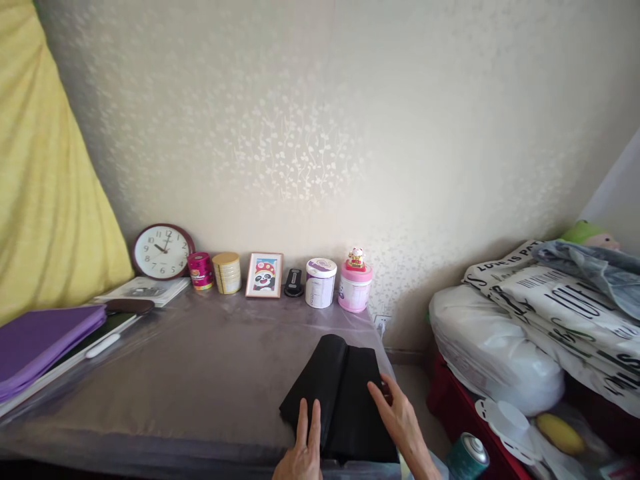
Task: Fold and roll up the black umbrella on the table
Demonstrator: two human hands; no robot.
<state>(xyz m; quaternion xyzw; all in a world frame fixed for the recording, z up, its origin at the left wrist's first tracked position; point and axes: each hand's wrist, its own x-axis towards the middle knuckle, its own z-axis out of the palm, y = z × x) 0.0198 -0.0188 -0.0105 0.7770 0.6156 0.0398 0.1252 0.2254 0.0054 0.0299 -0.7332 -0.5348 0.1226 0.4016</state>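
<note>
A soft-looking black sheet item (357,400), perhaps folded cloth, lies at the table's front right. A raised fold runs along its left half, and I cannot tell its exact kind. My left hand (303,450) is at its near left edge, two fingers stretched over the black surface. At the right edge is my right hand (400,420), its fingers apart and touching the black item's side. Part of that hand's fingers are hidden from view.
Along the table's (200,373) back stand a clock (164,251), several tins, a picture frame (265,275) and a white tub (321,283). Purple folders (50,340) lie left. Right of the table are a spray can (467,457) and a white bag (495,347).
</note>
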